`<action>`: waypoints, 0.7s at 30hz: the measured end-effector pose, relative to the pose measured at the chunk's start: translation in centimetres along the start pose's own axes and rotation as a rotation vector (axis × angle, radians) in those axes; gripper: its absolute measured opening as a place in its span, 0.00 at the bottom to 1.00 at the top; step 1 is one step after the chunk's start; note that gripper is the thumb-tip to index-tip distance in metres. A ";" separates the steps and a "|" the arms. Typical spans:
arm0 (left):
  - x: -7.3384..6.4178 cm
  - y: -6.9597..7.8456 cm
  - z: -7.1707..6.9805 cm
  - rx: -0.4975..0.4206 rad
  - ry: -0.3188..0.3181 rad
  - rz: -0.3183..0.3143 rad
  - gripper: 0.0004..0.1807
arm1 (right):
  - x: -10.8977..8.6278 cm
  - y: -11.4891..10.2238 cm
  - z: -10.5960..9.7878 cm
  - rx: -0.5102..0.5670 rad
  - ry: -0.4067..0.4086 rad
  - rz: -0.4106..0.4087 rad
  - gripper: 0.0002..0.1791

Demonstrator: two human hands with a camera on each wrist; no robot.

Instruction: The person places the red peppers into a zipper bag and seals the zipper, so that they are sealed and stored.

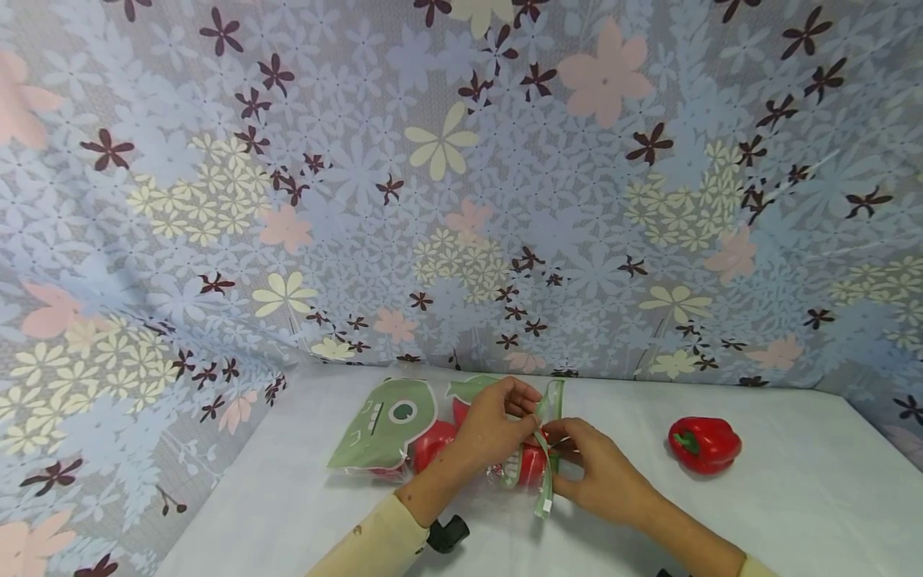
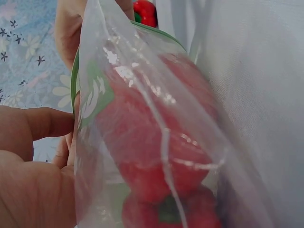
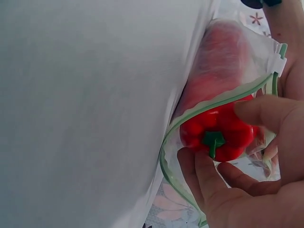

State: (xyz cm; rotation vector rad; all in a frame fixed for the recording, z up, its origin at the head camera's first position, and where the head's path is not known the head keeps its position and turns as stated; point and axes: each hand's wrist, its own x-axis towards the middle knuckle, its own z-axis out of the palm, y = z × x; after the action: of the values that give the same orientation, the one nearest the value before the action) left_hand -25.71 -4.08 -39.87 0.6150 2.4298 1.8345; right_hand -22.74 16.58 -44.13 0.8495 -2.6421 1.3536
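Note:
A clear zip bag with a green cartoon-face print lies on its side, several red bell peppers inside. My left hand reaches over it and pinches the green-edged rim of its mouth, thumb and finger at the plastic in the left wrist view. My right hand is at the open mouth. In the right wrist view its thumb and fingers hold a red bell pepper, green stem facing out, just within the rim. The white slider sits at one end of the zip.
Another red bell pepper lies on the white tabletop to the right of my right hand. Behind the table hangs a flowered cloth. A black device shows beside my left wrist.

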 end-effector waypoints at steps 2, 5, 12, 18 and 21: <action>0.0 0.0 0.0 -0.002 -0.002 0.002 0.11 | 0.1 0.0 0.0 0.005 -0.004 0.011 0.29; 0.0 -0.1 0.0 -0.007 -0.006 0.003 0.11 | 0.2 -0.1 -0.1 0.031 -0.023 0.026 0.26; 0.0 0.0 0.1 0.012 -0.004 0.004 0.12 | 0.3 -0.2 -0.2 0.145 -0.131 0.029 0.27; 0.0 -0.2 0.1 0.012 -0.008 -0.008 0.12 | 0.2 -0.2 -0.1 0.174 -0.177 0.023 0.28; 0.0 -0.2 0.2 0.013 -0.006 -0.006 0.12 | 0.1 -0.2 -0.2 0.130 -0.149 0.020 0.26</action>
State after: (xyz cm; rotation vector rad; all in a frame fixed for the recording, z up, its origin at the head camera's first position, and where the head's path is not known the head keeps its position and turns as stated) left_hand -25.74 -3.98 -40.09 0.6120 2.4384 1.8136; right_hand -22.75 16.59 -43.81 0.9786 -2.7022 1.5385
